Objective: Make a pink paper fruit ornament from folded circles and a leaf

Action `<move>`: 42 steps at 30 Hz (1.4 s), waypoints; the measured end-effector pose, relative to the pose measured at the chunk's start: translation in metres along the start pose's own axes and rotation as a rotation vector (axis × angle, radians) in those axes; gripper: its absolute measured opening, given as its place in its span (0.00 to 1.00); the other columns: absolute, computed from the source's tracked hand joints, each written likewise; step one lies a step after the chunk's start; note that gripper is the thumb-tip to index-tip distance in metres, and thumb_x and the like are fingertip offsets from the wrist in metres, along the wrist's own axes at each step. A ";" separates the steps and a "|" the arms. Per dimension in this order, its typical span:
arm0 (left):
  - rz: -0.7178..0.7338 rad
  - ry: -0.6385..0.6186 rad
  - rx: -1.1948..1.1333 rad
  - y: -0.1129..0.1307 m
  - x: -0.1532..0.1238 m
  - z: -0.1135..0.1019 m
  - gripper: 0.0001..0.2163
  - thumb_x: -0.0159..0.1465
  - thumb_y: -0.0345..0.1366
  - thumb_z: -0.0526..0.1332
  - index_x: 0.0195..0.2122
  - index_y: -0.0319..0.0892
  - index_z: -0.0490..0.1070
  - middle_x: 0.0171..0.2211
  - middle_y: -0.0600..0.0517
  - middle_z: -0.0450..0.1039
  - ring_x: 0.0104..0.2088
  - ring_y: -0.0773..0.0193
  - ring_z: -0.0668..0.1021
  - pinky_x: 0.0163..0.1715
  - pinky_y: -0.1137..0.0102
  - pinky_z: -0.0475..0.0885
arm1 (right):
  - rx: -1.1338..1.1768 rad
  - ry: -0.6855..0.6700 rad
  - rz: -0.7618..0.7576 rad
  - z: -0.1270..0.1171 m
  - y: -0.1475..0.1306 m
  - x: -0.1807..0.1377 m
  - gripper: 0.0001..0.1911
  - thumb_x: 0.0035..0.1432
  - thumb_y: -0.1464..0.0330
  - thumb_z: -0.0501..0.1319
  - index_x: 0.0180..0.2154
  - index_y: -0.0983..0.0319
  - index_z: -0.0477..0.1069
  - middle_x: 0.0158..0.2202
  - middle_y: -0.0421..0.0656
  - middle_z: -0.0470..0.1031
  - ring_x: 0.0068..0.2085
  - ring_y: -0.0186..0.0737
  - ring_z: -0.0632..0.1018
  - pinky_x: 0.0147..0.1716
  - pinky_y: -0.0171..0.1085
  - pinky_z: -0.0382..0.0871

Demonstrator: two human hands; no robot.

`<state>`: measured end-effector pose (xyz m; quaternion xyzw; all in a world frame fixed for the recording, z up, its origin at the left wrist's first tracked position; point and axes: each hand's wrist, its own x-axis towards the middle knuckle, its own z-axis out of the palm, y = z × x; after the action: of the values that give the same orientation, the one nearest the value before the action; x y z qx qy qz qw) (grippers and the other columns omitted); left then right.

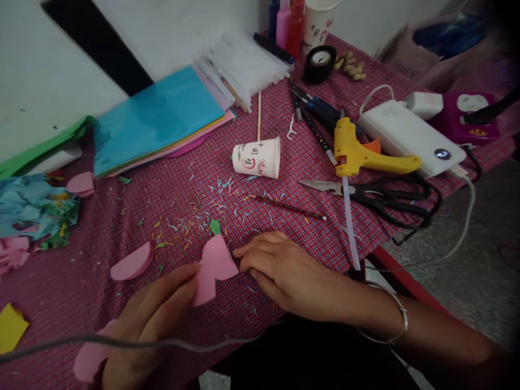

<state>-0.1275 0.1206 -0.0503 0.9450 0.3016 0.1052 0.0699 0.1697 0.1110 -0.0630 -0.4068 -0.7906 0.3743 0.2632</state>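
Note:
My left hand (152,317) holds a pink paper cut-out (215,266) by its lower edge, just above the red checked tablecloth (284,162). My right hand (284,268) lies flat on the cloth right beside that pink piece, fingertips touching its right edge; a bangle sits on the wrist. A second folded pink piece (132,262) lies to the left, and another pink piece (91,357) shows under my left wrist.
A paper cup (258,158) lies on its side with a stick behind it. A pencil (286,207), black scissors (382,197), a yellow glue gun (361,154), a white power bank (410,135), stacked coloured paper (158,116), tape (320,62) and paper scraps (36,211) surround the hands.

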 end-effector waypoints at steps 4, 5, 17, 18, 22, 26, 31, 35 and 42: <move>-0.156 0.009 -0.020 0.012 0.007 -0.003 0.23 0.67 0.29 0.52 0.62 0.54 0.58 0.58 0.51 0.66 0.52 0.57 0.74 0.49 0.64 0.74 | 0.010 -0.011 0.044 -0.001 -0.001 0.000 0.10 0.61 0.78 0.52 0.38 0.63 0.70 0.46 0.46 0.75 0.46 0.40 0.73 0.48 0.40 0.62; -0.172 0.031 -0.016 0.015 0.011 -0.002 0.24 0.67 0.29 0.52 0.62 0.55 0.57 0.58 0.52 0.65 0.52 0.58 0.74 0.49 0.64 0.74 | 0.011 -0.010 0.048 -0.001 -0.002 0.000 0.11 0.60 0.78 0.52 0.38 0.63 0.70 0.45 0.46 0.75 0.46 0.40 0.73 0.48 0.41 0.62; -0.161 0.008 -0.039 0.019 0.018 0.008 0.24 0.67 0.27 0.50 0.64 0.50 0.55 0.59 0.52 0.65 0.53 0.59 0.74 0.51 0.65 0.73 | -0.020 0.003 0.029 0.001 -0.001 -0.001 0.10 0.62 0.77 0.52 0.39 0.63 0.71 0.44 0.47 0.76 0.46 0.41 0.72 0.48 0.42 0.61; -0.136 0.004 -0.038 0.018 0.020 0.007 0.24 0.67 0.26 0.50 0.64 0.50 0.55 0.59 0.51 0.65 0.53 0.59 0.74 0.52 0.64 0.73 | -0.021 0.006 0.023 0.001 -0.001 -0.001 0.10 0.62 0.77 0.52 0.39 0.63 0.71 0.44 0.47 0.76 0.46 0.40 0.72 0.48 0.41 0.61; -0.023 0.009 0.068 0.016 0.032 0.008 0.23 0.66 0.24 0.51 0.62 0.41 0.58 0.57 0.44 0.66 0.54 0.56 0.73 0.51 0.63 0.73 | -0.015 0.005 0.016 0.001 -0.001 -0.001 0.10 0.62 0.76 0.52 0.39 0.63 0.71 0.44 0.46 0.76 0.46 0.40 0.73 0.49 0.41 0.61; -0.008 0.027 0.138 0.021 0.034 0.008 0.23 0.65 0.24 0.52 0.62 0.36 0.57 0.57 0.41 0.66 0.55 0.54 0.72 0.51 0.62 0.73 | -0.012 -0.001 0.029 0.000 -0.001 -0.001 0.10 0.62 0.76 0.52 0.39 0.62 0.70 0.44 0.46 0.76 0.46 0.41 0.73 0.48 0.42 0.61; -0.024 -0.001 0.114 0.031 0.028 0.004 0.25 0.65 0.22 0.51 0.64 0.39 0.54 0.57 0.42 0.66 0.55 0.56 0.72 0.51 0.63 0.72 | -0.023 -0.003 0.016 0.000 0.000 -0.001 0.10 0.62 0.76 0.52 0.39 0.62 0.70 0.44 0.46 0.76 0.46 0.41 0.72 0.48 0.41 0.61; -0.024 -0.015 0.059 0.031 0.029 0.010 0.23 0.66 0.23 0.49 0.63 0.38 0.56 0.56 0.42 0.67 0.55 0.56 0.72 0.51 0.63 0.73 | -0.033 -0.005 -0.001 0.001 0.000 0.000 0.10 0.62 0.77 0.51 0.39 0.63 0.71 0.45 0.46 0.76 0.47 0.41 0.72 0.49 0.41 0.61; -0.039 -0.028 0.045 0.026 0.027 0.015 0.20 0.68 0.25 0.48 0.61 0.38 0.59 0.56 0.43 0.67 0.56 0.56 0.71 0.53 0.61 0.73 | -0.034 -0.008 -0.005 0.002 0.001 0.000 0.10 0.62 0.77 0.52 0.39 0.63 0.71 0.45 0.45 0.76 0.47 0.40 0.72 0.49 0.40 0.60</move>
<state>-0.0876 0.1142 -0.0551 0.9417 0.3212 0.0838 0.0550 0.1686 0.1100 -0.0647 -0.4078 -0.7989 0.3619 0.2539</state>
